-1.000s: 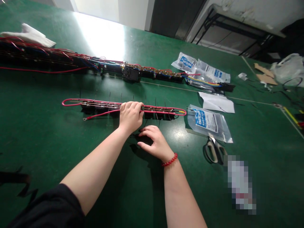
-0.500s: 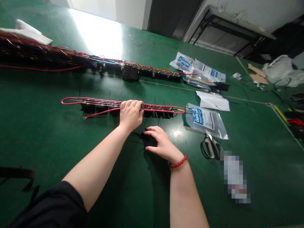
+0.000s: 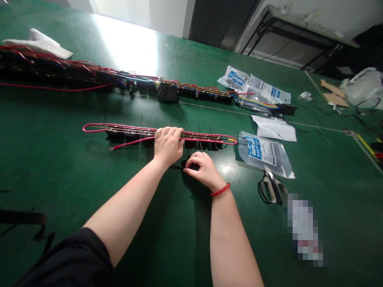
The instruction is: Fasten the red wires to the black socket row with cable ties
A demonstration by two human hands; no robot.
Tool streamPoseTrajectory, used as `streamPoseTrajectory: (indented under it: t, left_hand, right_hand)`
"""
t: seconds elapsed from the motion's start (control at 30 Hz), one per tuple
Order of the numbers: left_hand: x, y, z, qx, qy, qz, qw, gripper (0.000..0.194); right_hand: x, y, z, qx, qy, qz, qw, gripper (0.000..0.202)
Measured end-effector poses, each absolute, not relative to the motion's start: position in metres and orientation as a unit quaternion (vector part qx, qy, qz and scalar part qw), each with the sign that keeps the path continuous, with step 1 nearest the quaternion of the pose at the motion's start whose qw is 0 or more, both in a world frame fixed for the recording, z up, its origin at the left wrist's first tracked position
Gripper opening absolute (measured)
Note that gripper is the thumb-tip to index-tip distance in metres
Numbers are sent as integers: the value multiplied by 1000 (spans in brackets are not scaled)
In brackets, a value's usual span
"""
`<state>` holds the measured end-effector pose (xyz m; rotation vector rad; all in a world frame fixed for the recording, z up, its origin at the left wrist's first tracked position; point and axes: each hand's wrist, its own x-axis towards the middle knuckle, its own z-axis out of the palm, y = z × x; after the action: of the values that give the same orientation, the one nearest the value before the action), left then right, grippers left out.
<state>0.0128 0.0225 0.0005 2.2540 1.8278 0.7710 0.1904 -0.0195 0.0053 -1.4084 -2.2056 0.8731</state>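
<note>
Left hand [image 3: 169,145] over the strip [image 3: 208,145], right hand [image 3: 203,169] at the ties [image 3: 177,168]

The left fingers lie side by side, curled over the middle of the strip, which rests on the desk [image 3: 68,171] and extends to both sides of them. A red cable [image 3: 134,142] runs along it under those fingers; its loose end, tipped with a lug [image 3: 111,148], lies to their left. Thin dark pieces stick out from the strip on either side.

The right fingers curve toward the thumb, tips close together, just nearer the wearer than the strip. The dark ties lie at the fingertips; whether one is pinched I cannot tell. A red bracelet [image 3: 220,190] circles that wrist.

Right of the right fingers are a bag [image 3: 265,153] and, just below it, scissors [image 3: 271,190]. Beyond the left fingers, well apart, lies a long wired assembly [image 3: 169,91].
</note>
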Motion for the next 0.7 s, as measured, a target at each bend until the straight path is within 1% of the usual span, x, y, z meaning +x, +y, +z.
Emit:
streamPoseTrajectory:
  t: [0.1,0.23,0.43,0.5,0.63,0.7]
  left_hand:
    - [13,22,1,750,607,257,66,28]
    - [13,23,0,750,608,254,62,28]
    - [13,23,1,751,606,256,57,28]
    - [14,23,1,752,605,256,55,28]
    - [14,22,1,752,607,253,52,27]
    - [14,22,1,752,607,254,48,27]
  right_hand:
    - [195,-21,3,-475,-776,336,245,9]
    - [195,-22,2,-487,-751,342,285,7]
    - [192,-14,-2,-535,-606,441,389,16]
    - [191,-12,-4,-541,-584,449,406,16]
    - [191,-10,-8,-543,-578,449,413,13]
    - [191,-10,-10,-548,-578,449,406,18]
